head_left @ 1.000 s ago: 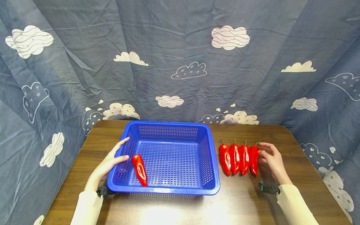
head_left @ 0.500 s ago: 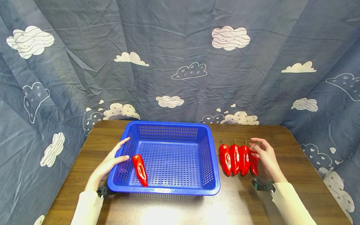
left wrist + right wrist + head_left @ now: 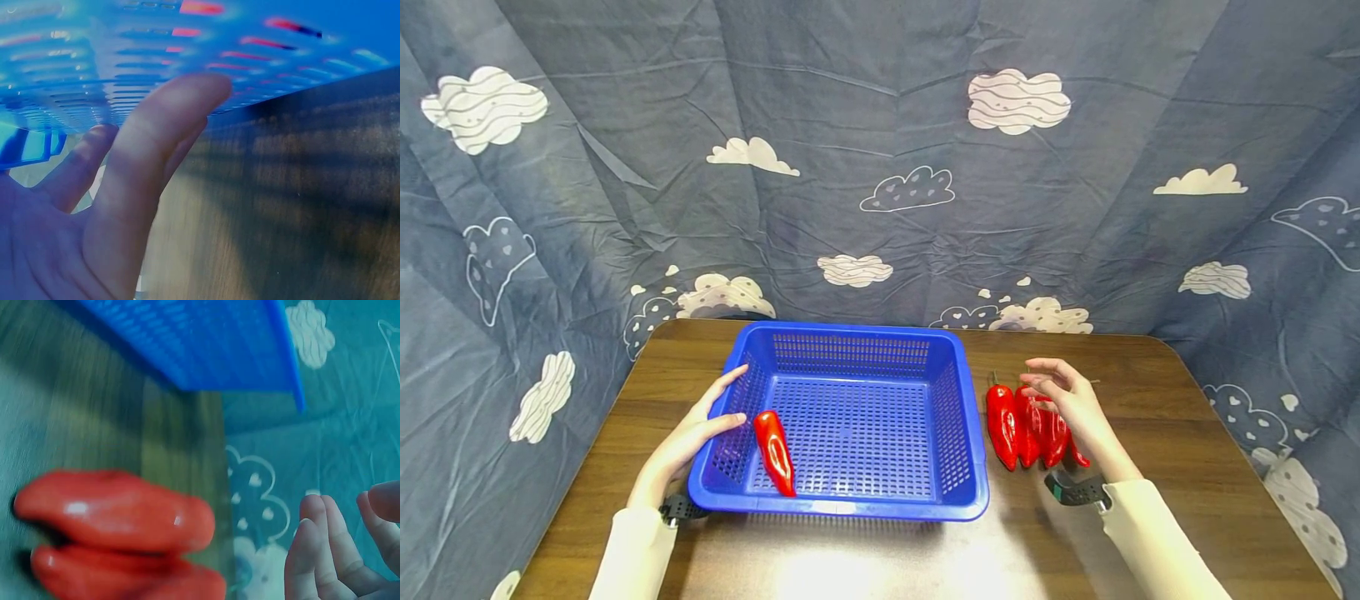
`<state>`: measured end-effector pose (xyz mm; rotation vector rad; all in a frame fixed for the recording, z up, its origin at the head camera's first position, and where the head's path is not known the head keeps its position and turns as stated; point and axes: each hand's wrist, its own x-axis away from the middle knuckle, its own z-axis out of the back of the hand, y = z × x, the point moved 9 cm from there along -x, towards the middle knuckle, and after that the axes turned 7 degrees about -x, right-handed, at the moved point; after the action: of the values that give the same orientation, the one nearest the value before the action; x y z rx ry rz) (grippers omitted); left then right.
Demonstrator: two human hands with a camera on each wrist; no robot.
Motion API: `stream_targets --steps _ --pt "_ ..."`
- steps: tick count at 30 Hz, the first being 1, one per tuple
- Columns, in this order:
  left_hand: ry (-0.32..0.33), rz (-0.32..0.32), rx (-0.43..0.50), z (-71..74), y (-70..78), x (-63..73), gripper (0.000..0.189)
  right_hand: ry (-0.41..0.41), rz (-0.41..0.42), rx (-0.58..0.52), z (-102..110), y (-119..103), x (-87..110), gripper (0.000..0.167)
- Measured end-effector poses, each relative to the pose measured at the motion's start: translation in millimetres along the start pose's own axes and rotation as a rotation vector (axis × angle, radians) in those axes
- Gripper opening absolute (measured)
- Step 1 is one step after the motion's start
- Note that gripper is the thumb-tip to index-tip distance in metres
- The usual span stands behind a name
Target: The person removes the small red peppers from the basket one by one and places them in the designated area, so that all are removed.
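My left hand grips the left rim of a blue plastic basket, with several fingers against its slotted outer wall in the left wrist view. Inside the basket, near its left wall, lies a glossy red chili pepper. To the basket's right, several more red peppers lie side by side, the leftmost pepper fully in sight. My right hand is over the right part of this row and partly hides it. In the right wrist view the right hand holds nothing, its thumb and fingers apart.
The basket stands on a dark brown wooden table. A grey-blue curtain with white clouds hangs close behind the table's back edge. Both wrists wear black straps, the right strap hanging near the peppers' lower tips.
My right hand has moved left, from beside the rightmost pepper to above the middle of the row. The left hand, the basket and the pepper in it have stayed put.
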<state>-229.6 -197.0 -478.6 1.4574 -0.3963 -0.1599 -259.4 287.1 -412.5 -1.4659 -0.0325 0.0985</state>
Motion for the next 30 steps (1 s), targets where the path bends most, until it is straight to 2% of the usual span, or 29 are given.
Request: stream_targets --steps 4,16,30 --pt "-0.007 0.002 0.015 -0.2 -0.6 -0.5 0.069 -0.037 -0.019 0.036 -15 -4 -1.5 0.029" --pt "-0.001 0.002 0.010 0.4 -1.3 -0.2 0.068 -0.167 0.018 0.035 -64 -26 -5.4 0.033" --pt "-0.004 0.005 0.001 0.7 -2.1 -0.5 0.068 -0.272 -0.012 0.034 -109 -33 -10.1 0.034"
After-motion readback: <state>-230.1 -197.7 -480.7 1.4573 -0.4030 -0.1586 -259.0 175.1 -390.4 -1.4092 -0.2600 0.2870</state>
